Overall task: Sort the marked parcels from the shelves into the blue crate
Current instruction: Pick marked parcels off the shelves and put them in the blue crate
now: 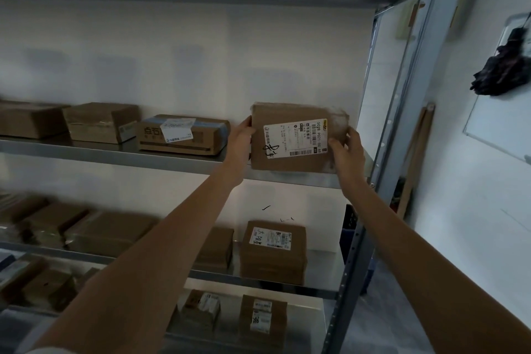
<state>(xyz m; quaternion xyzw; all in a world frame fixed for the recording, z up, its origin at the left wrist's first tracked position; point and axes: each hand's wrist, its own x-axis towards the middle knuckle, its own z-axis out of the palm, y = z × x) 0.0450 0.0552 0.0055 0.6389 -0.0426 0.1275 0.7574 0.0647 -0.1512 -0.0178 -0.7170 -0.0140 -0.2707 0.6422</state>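
A brown cardboard parcel (293, 165) with a white shipping label and a black handwritten mark is tilted up, label facing me, at the right end of the upper shelf (115, 154). My left hand (240, 139) grips its left edge. My right hand (346, 149) grips its right edge. A blue crate (347, 238) shows only as a dark blue sliver behind the shelf's right post.
Other brown parcels lie on the upper shelf to the left, one with a label and blue tape (184, 135). More parcels fill the lower shelves, one marked (273, 250). The metal upright (402, 123) stands right of my hands. A whiteboard (500, 112) hangs on the right wall.
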